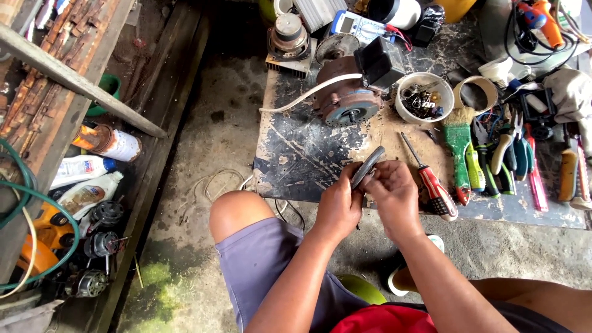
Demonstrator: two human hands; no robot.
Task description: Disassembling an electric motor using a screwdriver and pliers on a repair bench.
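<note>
1. Left hand (338, 206) is closed around the lower end of a dark flat ring-shaped part (367, 166), gripping it from the left side.
2. Above both hands, the part sits over the near edge of the worn board (296, 154); its long axis runs from lower left to upper right, upper end pointing toward the motor (345, 98).
3. Right hand (394, 197) pinches the same part's lower edge from the right, fingers curled narrow; both hands are equally near, touching it.
4. Just right lies a red-handled screwdriver (435, 188).
</note>
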